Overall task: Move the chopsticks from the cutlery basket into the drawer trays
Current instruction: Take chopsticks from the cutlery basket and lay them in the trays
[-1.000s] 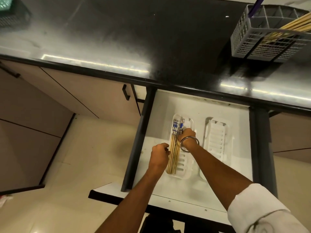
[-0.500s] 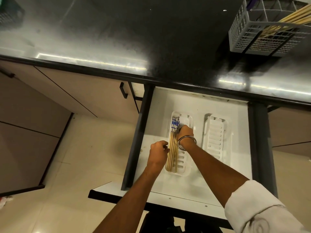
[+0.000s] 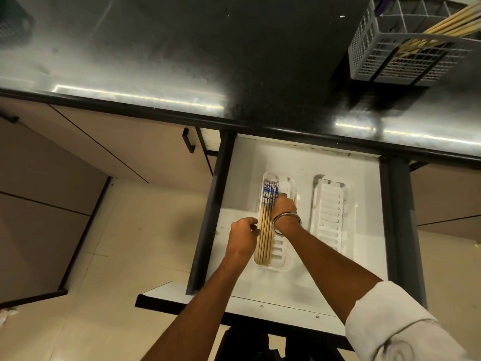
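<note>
The drawer stands pulled out below the black counter. Inside it lie two white slotted trays. Several wooden chopsticks with blue-and-white patterned tops lie along the left side of the left tray. My left hand has its fingers curled against the bundle's left side, about midway along. My right hand, with a metal bangle at the wrist, bends its fingers down onto the patterned ends. The right tray holds nothing. More chopsticks lean in the grey cutlery basket on the counter at the far right.
The black counter runs across the top, with a dark mesh container at its far left corner. Beige cabinet doors with a black handle lie left of the drawer. Light floor tiles show below.
The chopsticks stay in the left tray and lie a little closer to its left side. Both hands remain on them with only small shifts.
</note>
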